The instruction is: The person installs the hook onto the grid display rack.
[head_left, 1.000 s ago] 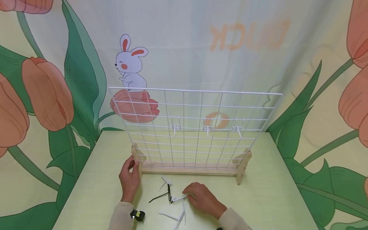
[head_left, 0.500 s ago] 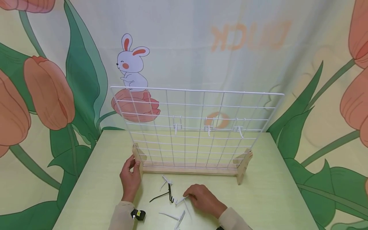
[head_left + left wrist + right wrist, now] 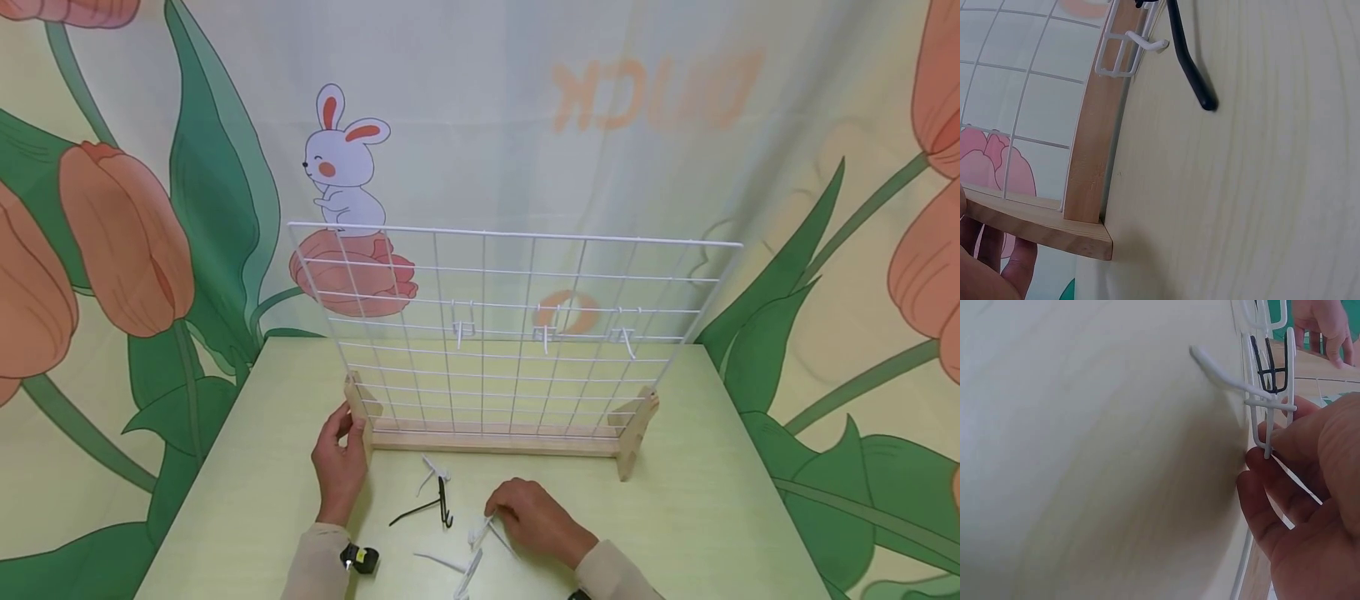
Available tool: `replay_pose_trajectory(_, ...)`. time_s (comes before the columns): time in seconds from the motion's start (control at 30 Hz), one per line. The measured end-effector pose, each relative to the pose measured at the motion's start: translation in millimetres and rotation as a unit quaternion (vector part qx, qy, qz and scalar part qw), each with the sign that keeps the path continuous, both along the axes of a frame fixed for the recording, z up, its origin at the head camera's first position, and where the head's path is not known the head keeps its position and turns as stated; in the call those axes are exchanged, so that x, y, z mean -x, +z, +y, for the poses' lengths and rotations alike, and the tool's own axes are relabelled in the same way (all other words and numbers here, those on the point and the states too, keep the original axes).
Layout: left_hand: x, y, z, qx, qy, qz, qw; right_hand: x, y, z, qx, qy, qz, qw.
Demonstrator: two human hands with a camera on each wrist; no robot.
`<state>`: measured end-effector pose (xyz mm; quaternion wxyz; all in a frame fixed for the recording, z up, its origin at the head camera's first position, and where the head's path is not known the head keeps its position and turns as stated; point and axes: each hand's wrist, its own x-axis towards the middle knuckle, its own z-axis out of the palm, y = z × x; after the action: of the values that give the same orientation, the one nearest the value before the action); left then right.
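My left hand [image 3: 339,475] grips the left wooden support [image 3: 360,408] of a white wire grid panel [image 3: 480,358]; in the left wrist view its fingers [image 3: 1017,265] lie behind the wooden end piece [image 3: 1041,228]. Low over the table, my right hand [image 3: 538,521] pinches a white wire display hook [image 3: 1270,403] by one end of its frame, between thumb and fingers. The hook's prong points away to the left in the right wrist view. Near it lie a black hook [image 3: 442,504], a white hook [image 3: 468,573] in front and another white hook [image 3: 435,472] behind.
Three white hooks hang on the grid in a row: a left one [image 3: 461,332], a middle one [image 3: 545,336] and a right one [image 3: 624,338]. A wooden crossbar [image 3: 495,443] joins the supports on the pale table [image 3: 712,500]. Behind hangs a printed curtain [image 3: 480,125].
My right hand has drawn its white hook a little to the right, away from the black hook, and turned it. My left hand stays on the wooden support.
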<state>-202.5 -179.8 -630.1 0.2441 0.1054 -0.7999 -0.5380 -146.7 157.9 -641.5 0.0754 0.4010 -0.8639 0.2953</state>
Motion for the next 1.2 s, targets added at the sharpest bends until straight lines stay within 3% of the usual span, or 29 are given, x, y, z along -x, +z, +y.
replay_pose_trajectory(0.3,-0.6,1.6,2.0,-0.001,-0.005,0.002,1.0000,1.1,2.7,3.2,-0.004,-0.005,-0.038,0.999)
replay_pose_trajectory(0.63,0.5,-2.0,1.3,0.003,-0.004,0.027,0.9996,-10.5,4.7,12.2,0.014,-0.067,-0.095,0.993)
replay_pose_trajectory(0.9,0.6,-4.4,-0.6,-0.003,-0.005,0.033,0.9994,-24.4,4.1,13.5,-0.012,-0.131,-0.174,0.976)
replay_pose_trajectory(1.2,-0.2,-1.6,0.2,-0.006,-0.013,0.022,0.9997,-40.3,3.6,7.5,0.008,-0.161,-0.148,0.976)
